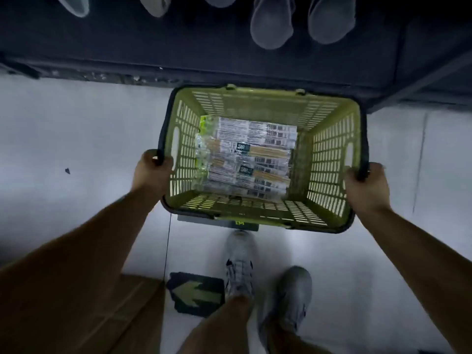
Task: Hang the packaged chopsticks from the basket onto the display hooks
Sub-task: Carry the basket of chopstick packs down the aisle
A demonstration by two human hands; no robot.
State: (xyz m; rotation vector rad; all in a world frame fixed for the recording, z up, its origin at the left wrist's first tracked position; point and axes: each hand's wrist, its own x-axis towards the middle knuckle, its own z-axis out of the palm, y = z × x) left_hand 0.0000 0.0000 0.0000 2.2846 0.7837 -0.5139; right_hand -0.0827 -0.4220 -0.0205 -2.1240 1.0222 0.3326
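Background: pale floor (63, 129) lying below.
Grip: left hand (153, 172) at nine o'clock, right hand (367, 187) at three, curling round basket (329, 154) rim.
Progress: chopsticks (245, 154) lying inside, none hanging.

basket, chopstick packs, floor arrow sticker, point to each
basket (255, 104): head view, on its far slotted wall
chopstick packs (245, 159): head view, middle of the pile
floor arrow sticker (207, 294): head view, on the arrow's shaft
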